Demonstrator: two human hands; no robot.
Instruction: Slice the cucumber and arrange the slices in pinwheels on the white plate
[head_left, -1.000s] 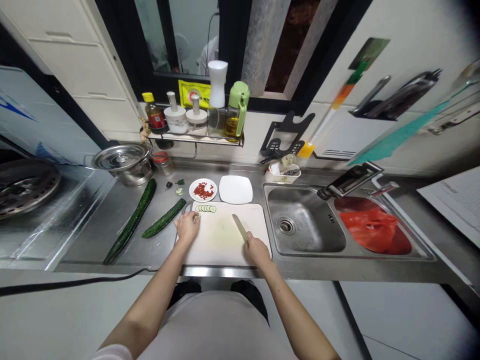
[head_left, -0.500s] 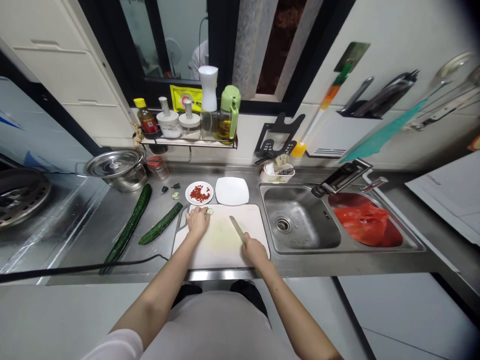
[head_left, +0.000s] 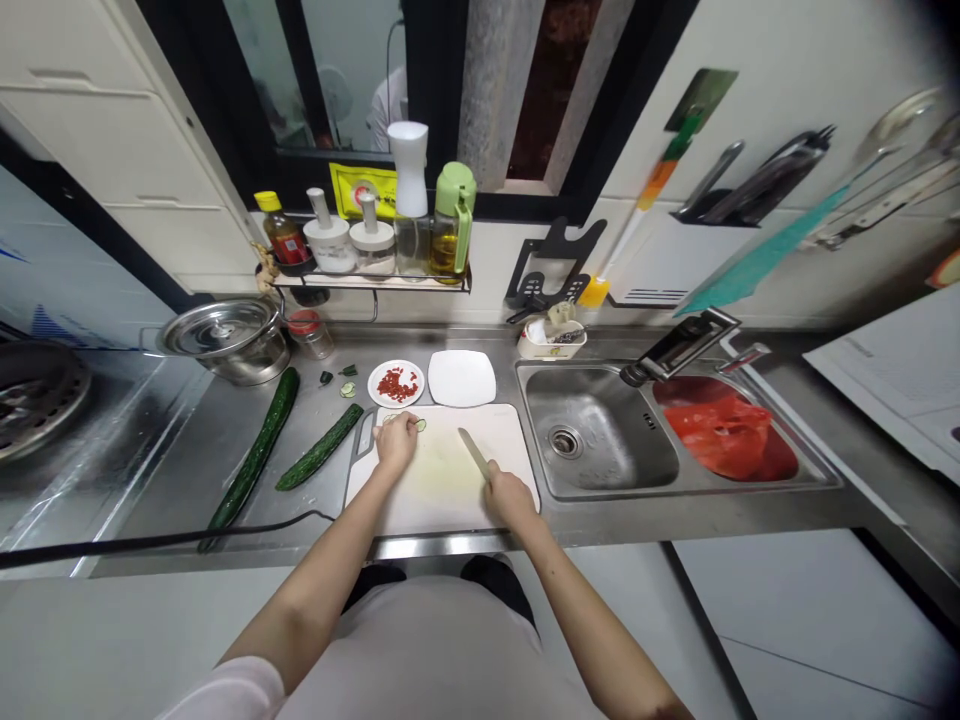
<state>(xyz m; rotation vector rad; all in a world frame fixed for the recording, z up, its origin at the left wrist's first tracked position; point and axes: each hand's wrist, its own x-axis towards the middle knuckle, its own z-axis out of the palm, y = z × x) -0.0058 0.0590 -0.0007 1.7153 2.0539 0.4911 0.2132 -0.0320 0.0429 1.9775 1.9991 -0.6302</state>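
Note:
My left hand (head_left: 395,442) is at the upper left of the white cutting board (head_left: 442,505), fingers drawn together in a pinch on thin cucumber slices that they mostly hide. One pale green cucumber slice (head_left: 421,425) shows just right of the fingertips. A kitchen knife (head_left: 472,450) is gripped by its handle in my right hand (head_left: 511,496), the blade angled up and left over the board's right half. Left of the board lie a shorter cucumber (head_left: 319,449) and a longer cucumber (head_left: 255,455).
Behind the board stand a plate of chopped red pieces (head_left: 381,395) and a white square plate (head_left: 462,378). Cucumber scraps (head_left: 347,389) lie nearby. A steel pot (head_left: 251,365) is at the back left. The sink (head_left: 600,470) adjoins on the right. A black cord (head_left: 165,540) crosses the left counter.
My left fingers have drawn closer together, and slices now show behind them. The knife stays in nearly the same place. The whole view has shifted slightly.

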